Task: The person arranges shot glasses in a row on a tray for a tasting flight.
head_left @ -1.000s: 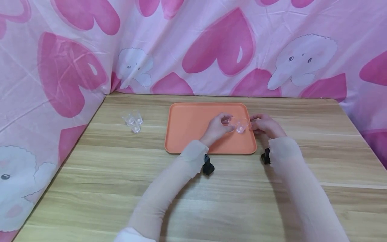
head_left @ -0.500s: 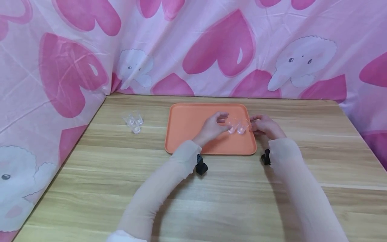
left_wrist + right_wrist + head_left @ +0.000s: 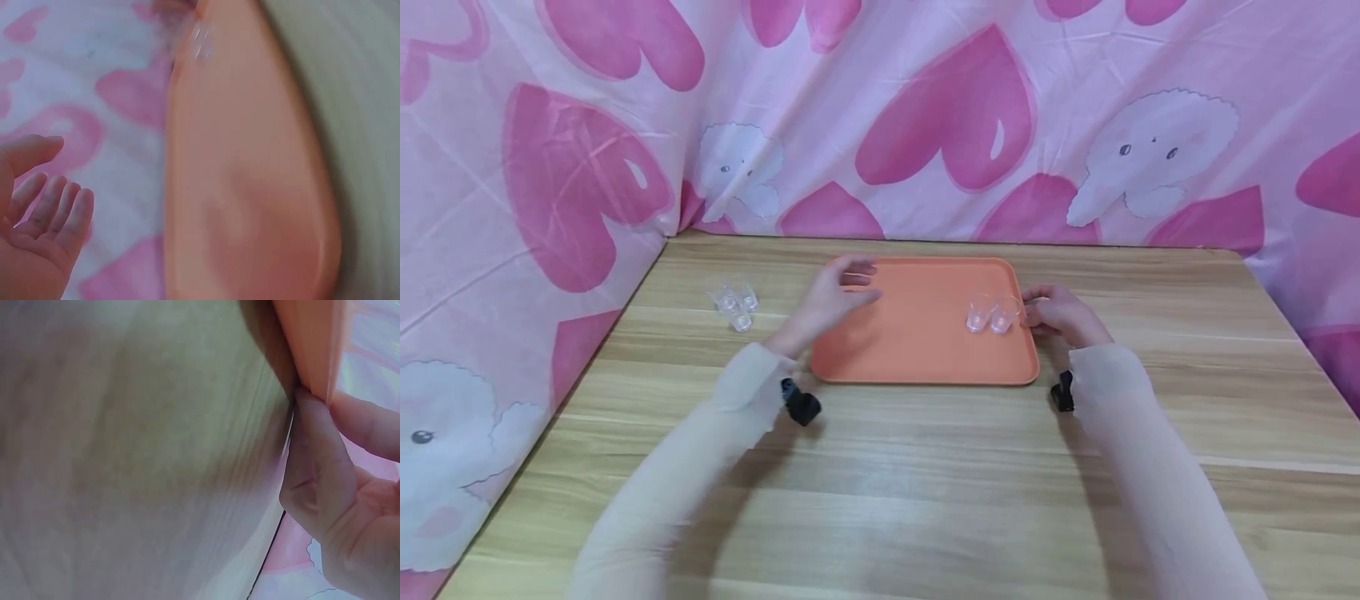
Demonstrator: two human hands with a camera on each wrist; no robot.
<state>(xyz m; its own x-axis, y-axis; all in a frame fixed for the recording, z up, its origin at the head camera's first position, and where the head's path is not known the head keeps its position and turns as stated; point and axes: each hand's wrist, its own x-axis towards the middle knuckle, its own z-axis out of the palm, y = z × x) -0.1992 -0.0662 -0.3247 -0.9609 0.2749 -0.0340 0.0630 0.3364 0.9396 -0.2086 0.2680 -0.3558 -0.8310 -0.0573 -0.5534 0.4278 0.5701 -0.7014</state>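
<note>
My left hand point(image 3: 829, 304) is over the left end of the orange tray point(image 3: 917, 333), fingers and thumb spread apart with nothing between them; the left wrist view also shows the empty palm point(image 3: 44, 244). At the tray's right edge my right hand point(image 3: 1063, 315) pinches the rim, with thumb and fingers on either side of it in the right wrist view. Two small clear cups point(image 3: 977, 317) stand side by side on the right part of the tray, close to the right hand.
Several small clear cups point(image 3: 741, 318) stand clustered on the wooden table point(image 3: 895, 483), left of the tray. A pink curtain point(image 3: 940, 125) with hearts hangs along the back and left edges of the table.
My left hand has let go of a clear cup beside the other one on the tray and moved left to the tray's left end. The right hand has stayed at the rim.
</note>
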